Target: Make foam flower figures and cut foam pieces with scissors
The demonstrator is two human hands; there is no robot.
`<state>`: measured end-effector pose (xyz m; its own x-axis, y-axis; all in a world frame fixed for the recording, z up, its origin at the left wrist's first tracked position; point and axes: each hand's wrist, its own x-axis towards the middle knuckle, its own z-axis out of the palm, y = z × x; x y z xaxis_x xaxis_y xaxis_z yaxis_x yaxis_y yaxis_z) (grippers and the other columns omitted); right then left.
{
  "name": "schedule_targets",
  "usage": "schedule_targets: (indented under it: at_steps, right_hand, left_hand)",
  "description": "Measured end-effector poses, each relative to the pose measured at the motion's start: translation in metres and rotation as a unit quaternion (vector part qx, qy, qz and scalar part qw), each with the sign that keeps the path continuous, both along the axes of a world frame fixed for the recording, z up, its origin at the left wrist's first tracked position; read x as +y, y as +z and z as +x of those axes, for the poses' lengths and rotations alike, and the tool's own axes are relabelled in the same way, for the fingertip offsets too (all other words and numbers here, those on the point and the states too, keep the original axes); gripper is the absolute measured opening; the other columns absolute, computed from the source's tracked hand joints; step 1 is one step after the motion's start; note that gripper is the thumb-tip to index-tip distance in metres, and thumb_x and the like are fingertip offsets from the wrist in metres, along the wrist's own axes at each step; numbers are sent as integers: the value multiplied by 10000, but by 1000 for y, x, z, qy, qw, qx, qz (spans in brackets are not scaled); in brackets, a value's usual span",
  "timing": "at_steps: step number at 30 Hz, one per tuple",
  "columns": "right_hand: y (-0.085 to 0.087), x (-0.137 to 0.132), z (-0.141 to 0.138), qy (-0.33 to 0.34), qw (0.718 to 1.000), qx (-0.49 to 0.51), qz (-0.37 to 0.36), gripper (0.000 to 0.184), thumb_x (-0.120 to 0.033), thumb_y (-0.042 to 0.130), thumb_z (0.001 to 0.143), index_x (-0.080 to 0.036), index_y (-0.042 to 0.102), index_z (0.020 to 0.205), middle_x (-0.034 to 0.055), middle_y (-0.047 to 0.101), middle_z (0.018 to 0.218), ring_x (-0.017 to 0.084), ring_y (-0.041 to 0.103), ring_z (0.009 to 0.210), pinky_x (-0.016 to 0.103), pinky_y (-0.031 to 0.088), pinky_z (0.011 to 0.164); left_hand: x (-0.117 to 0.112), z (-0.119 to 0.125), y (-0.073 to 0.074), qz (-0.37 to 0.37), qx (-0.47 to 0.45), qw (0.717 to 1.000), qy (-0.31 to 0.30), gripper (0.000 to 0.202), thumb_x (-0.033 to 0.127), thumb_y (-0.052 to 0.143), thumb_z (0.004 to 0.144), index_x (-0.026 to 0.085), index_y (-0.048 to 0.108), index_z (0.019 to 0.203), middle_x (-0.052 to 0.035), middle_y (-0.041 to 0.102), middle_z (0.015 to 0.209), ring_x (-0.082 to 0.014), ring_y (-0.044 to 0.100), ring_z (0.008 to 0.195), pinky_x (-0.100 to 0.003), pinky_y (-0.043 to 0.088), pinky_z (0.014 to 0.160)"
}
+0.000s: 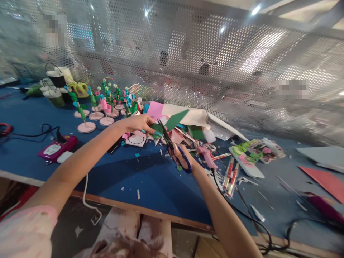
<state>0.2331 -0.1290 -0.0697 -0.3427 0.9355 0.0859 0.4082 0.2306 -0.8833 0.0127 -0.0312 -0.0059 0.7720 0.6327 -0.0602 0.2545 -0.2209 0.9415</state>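
Observation:
Between the thumb and fingers of my left hand (142, 124) is a piece of green craft sheet (156, 130), pinched at its edge. My right hand (181, 154) is closed round scissors (186, 162) with dark blue handles. Their dark blades point up and away, parted at the green sheet. A pointed green part (177, 119) stretches beyond the blades to the right; whether it still joins the pinched part cannot be made out. Just below my left hand lies a white card with a round outline (135, 139), and paper scraps surround it.
Small potted paper flowers on round pink bases (86, 127) stand at the back left. A purple power strip (57, 148) lies at left. To the right are a pink glue gun (206, 156) with a black cable and a white tray (247, 163). A perforated metal screen (182, 61) rises behind.

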Motion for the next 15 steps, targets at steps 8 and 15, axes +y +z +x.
schedule_targets:
  at_steps: [8,15]
  right_hand:
    - [1,0,-1,3,999,-28,18,637,-848,311,739,-222,376,641,-49,378,464,78,338,394,230,273,381]
    - [4,-1,-1,10,998,-38,43,660,-870,290,723,-224,363,610,-41,374,478,81,334,418,245,261,402]
  left_hand:
    - [2,-2,-1,-5,22,1000,-13,253,293,865,525,134,714,651,8,654,554,-60,516,491,-203,401,530]
    - [2,-4,1,0,42,999,-16,225,278,850,554,133,712,656,10,627,535,-77,518,511,-221,407,555]
